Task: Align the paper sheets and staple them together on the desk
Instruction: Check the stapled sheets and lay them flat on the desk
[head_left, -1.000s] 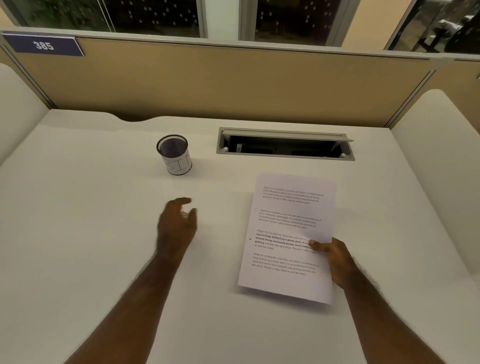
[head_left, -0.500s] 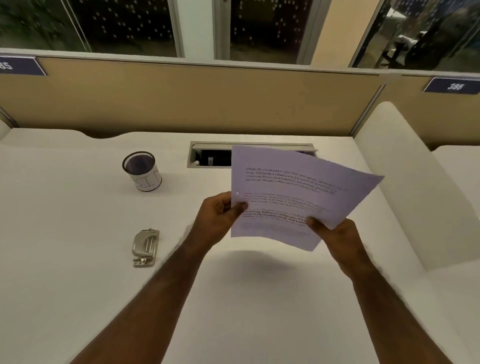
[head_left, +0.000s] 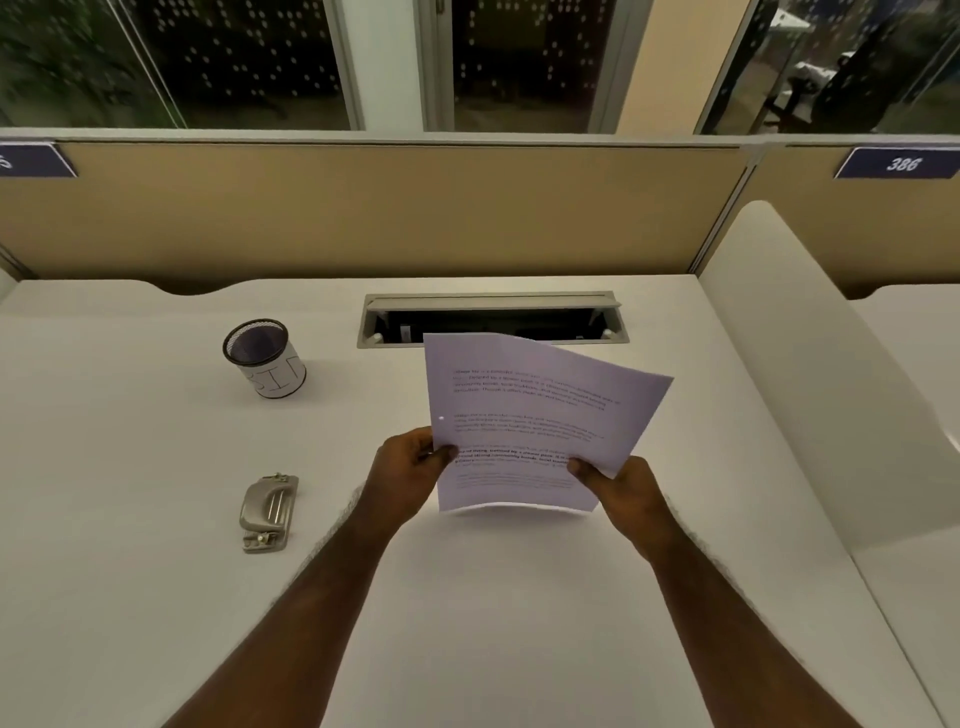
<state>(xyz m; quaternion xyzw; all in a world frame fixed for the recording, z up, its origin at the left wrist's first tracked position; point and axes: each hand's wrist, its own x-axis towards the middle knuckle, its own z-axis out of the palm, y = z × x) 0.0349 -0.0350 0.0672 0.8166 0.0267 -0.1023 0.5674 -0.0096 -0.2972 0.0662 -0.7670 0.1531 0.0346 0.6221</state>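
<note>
Currently, printed white paper sheets (head_left: 530, 415) are pinched at their lower edges by the left hand (head_left: 410, 467) and right hand (head_left: 621, 488), apparently above the white surface (head_left: 467, 597); a silver metal stapler (head_left: 268, 512) lies left of the left hand.

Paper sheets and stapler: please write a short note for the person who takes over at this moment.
Left hand: shut on the left edge of the paper sheets.
Right hand: shut on their lower right edge.
The sheets are held up above the desk, slightly curved, printed side up.
The metal stapler lies on the desk, to the left of the left forearm, untouched.
Done: sheets picked up.
Left: square the edges, then staple them. Whether the edges are aligned already cannot be told.
</note>
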